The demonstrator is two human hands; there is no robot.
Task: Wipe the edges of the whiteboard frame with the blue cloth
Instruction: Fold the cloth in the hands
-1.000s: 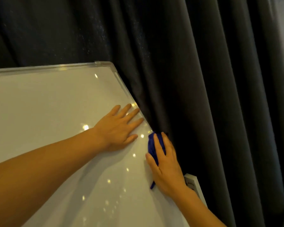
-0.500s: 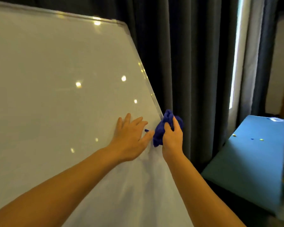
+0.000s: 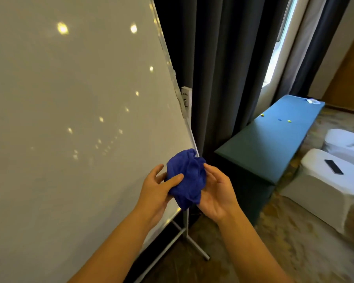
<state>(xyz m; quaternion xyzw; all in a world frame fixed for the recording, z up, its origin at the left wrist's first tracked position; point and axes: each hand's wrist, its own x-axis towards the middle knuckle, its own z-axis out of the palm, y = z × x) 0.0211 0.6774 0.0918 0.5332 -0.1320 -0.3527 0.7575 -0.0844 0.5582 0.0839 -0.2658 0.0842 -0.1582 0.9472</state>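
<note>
Head view shows me both hands low in the center of the frame, cupping the bunched blue cloth (image 3: 187,178) between them. My left hand (image 3: 156,190) grips its left side, thumb pressed across the fabric; my right hand (image 3: 217,193) cradles it from the right with fingers curled, palm up. I see the cloth held just in front of the whiteboard frame (image 3: 173,75), near its lower right corner, whether touching I cannot tell. Dark curtains (image 3: 223,68) hang behind, and a teal bench (image 3: 274,139) sits at right.

Both hands (image 3: 184,190) hold the bunched blue cloth (image 3: 187,176) beside the whiteboard frame (image 3: 189,131).
</note>
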